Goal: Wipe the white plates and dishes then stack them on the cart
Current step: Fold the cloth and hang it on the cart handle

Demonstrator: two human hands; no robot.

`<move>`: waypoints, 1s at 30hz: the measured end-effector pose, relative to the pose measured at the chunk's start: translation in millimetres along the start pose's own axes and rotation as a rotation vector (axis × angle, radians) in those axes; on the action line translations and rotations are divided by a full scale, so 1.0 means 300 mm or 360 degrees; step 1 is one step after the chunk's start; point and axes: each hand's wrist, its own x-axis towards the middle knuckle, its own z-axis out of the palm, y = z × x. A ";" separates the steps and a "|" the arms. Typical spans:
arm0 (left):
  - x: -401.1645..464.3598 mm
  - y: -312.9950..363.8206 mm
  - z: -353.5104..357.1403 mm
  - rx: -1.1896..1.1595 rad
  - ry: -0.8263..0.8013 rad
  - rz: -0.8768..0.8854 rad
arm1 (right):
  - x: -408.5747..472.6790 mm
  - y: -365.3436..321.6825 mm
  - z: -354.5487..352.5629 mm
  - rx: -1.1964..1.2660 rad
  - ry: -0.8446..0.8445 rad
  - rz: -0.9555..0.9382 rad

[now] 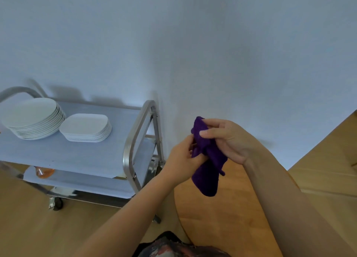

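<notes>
Right of centre, cloth: a dark purple knitted wiping cloth [207,160] is bunched and held up in the air between both hands, its loose lower end hanging down over the rounded wooden surface [222,218] at the lower middle of the frame.
Left hand: the left hand [183,158] grips the cloth's left side, its fingers [190,141] curled round the fabric at mid-height.
Right hand: the right hand [226,139] holds the cloth's upper part from the right, thumb and fingers closed on the bunched top edge.
Cart: a stainless-steel serving cart [135,141] with tubular end handles stands at the left of the frame against the pale wall [193,44]; its top shelf is covered with a light blue sheet.
Round plates: a tall stack of white round plates [32,117] sits on the top shelf at the far left.
Square dishes: a lower stack of white rounded-square dishes [86,127] stands just beside the round stack, to its right; whether the two stacks touch cannot be told.
Lower shelf: an orange translucent object [43,172] shows at the left on the shelf below, partly hidden.
Floor: light wooden floor [29,227] lies under the cart, one black caster [57,203] visible at lower left.
</notes>
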 end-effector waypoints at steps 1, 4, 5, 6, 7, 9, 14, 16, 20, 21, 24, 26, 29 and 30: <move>0.005 0.002 -0.004 -0.0054 -0.0004 0.0011 | -0.005 -0.004 -0.012 -0.0033 -0.0076 -0.0019; 0.013 0.010 -0.010 -0.0236 0.0019 -0.0029 | -0.009 -0.001 -0.027 -0.0173 -0.0164 -0.0059; 0.015 0.011 -0.011 -0.0264 0.0034 -0.0054 | -0.005 0.004 -0.025 -0.0252 -0.0129 -0.0068; 0.017 0.012 -0.013 -0.0264 0.0037 -0.0084 | -0.001 0.010 -0.022 -0.0326 -0.0060 -0.0082; 0.018 0.013 -0.012 -0.0268 0.0025 -0.0124 | 0.005 0.015 -0.019 -0.0381 0.0030 -0.0100; 0.027 0.015 -0.016 -0.0277 -0.0020 -0.0251 | 0.016 0.025 -0.018 -0.0441 0.0205 -0.0134; 0.046 0.013 -0.044 -0.0354 -0.0130 -0.0458 | 0.023 0.015 -0.005 -0.0993 0.0436 -0.0301; 0.046 0.011 -0.070 -0.0312 -0.0132 -0.0485 | 0.025 0.001 -0.012 -0.0925 0.0532 -0.0338; 0.059 0.014 -0.110 -0.0217 -0.0051 -0.0463 | 0.025 -0.019 -0.011 -0.0118 0.0398 -0.0124; 0.068 0.020 -0.112 -0.0207 -0.0011 -0.0449 | 0.027 -0.022 -0.006 0.0055 0.0356 -0.0066; 0.079 0.015 -0.122 -0.0088 0.0007 -0.0349 | 0.038 -0.032 -0.004 -0.0023 0.0309 0.0007; 0.075 -0.005 -0.151 0.0245 -0.0113 -0.0237 | 0.040 -0.037 -0.020 -0.0220 0.0296 -0.0031; 0.054 -0.069 -0.195 0.0727 -0.0155 -0.0102 | 0.034 -0.043 -0.047 -0.0435 0.0421 -0.0107; 0.045 -0.093 -0.209 0.0810 -0.0089 -0.0091 | 0.033 -0.040 -0.052 -0.0552 0.0460 -0.0130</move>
